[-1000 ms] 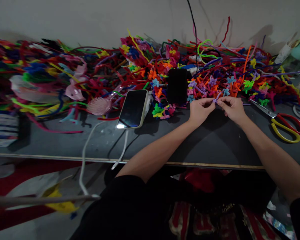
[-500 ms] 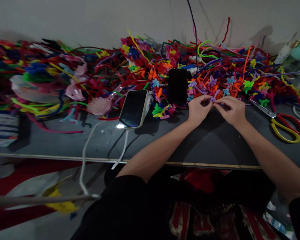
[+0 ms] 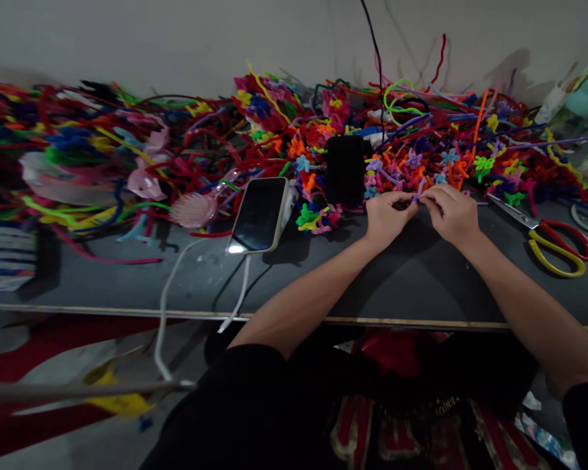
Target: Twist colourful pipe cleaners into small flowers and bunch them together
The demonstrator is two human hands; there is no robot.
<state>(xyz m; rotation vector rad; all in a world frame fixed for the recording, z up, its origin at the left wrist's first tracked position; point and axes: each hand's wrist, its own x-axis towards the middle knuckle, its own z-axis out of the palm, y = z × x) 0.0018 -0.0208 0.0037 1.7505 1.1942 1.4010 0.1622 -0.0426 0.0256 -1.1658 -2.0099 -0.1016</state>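
Observation:
My left hand [image 3: 388,214] and my right hand [image 3: 451,210] meet at the far side of the dark table [image 3: 411,281], fingertips pinched together on a thin purple pipe cleaner [image 3: 418,192]. Its bent end sticks up between the two hands, and a straight length runs off to the right under my right fingers. Just beyond the hands lies a heap of small pipe-cleaner flowers [image 3: 421,163] in many colours.
A phone [image 3: 259,214] with a white cable [image 3: 169,300] lies left of my hands, a black block [image 3: 345,170] behind them. Red-and-yellow scissors [image 3: 553,238] rest at the right. A pink brush [image 3: 193,209] and piled pipe cleaners [image 3: 102,143] fill the back.
Both hands have shifted slightly away from me and a little left, still pinching the purple pipe cleaner. Its end now pokes up between the fingertips.

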